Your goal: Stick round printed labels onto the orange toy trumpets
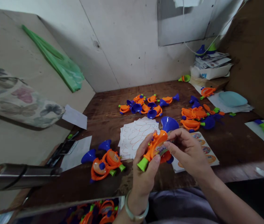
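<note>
Orange plastic makes up the body of the toy (161, 137), held above the front of the table (108, 119) between two bare hands. The left hand (143, 179) clasps it near the green mouthpiece (142, 164), thumb on one side and fingers round the other, probably to steady it while leaving the label (161, 150) exposed. The right hand (190, 152) comes in from the other side, thumb and forefinger bent close together at the label's upper edge; whether they pinch it or only press on it, I cannot tell. Tilting the toy this way seems to turn the label towards both the eyes and those fingertips.

The sticker sheet (206, 150) lies just beside and partly under the right hand, presumably for short reaches. A pile of white sheets (132, 133) with oval outlines sits behind the left hand. Two more toys (107, 161) rest together to the left, and looser clusters lie at the back (146, 107) and right (192, 118), perhaps to leave elbow room in front.

As for looks, the toy resembles a small trumpet: flared blue bell (169, 123) pointing away, bright green at the near end, and a colourful printed label, too blurred to read, on its orange side.
</note>
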Demonstrator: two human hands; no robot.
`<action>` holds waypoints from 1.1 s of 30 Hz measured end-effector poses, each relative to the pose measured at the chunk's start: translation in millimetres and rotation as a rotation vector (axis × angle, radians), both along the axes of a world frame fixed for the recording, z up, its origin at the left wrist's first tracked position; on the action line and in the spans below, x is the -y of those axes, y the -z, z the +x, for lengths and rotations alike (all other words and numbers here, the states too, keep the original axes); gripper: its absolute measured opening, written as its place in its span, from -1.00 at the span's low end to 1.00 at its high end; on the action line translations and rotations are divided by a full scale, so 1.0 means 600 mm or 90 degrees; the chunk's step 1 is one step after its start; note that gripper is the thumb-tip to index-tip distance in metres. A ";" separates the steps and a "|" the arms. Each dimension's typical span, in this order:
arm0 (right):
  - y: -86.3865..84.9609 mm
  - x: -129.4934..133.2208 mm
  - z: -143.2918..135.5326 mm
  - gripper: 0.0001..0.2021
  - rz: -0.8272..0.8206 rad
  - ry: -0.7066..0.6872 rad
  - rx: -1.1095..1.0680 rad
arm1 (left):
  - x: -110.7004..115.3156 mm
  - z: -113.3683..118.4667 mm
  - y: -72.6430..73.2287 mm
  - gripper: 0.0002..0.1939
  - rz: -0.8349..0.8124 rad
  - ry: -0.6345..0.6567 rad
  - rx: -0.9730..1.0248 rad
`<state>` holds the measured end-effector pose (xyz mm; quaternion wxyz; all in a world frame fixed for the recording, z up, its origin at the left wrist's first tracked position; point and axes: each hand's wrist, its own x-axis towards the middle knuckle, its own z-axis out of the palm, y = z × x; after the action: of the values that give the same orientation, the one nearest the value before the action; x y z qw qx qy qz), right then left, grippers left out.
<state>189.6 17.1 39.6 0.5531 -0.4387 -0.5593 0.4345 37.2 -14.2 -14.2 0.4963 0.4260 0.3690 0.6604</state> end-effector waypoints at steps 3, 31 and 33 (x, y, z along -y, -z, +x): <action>0.004 0.000 -0.001 -0.88 0.012 0.003 0.015 | 0.002 0.000 0.004 -0.51 -0.011 -0.010 -0.006; 0.070 -0.060 0.092 -0.47 0.204 0.184 0.537 | 0.035 -0.249 0.021 -0.55 0.101 -0.429 -0.796; 0.070 -0.059 0.091 -0.54 0.069 0.081 0.643 | 0.039 -0.302 0.050 -0.56 0.018 -0.337 -0.929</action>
<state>244.4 52.3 -2.5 0.2613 -0.5977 -0.7507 0.1046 -143.9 -37.6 -44.3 -0.0518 0.6571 0.6834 0.3138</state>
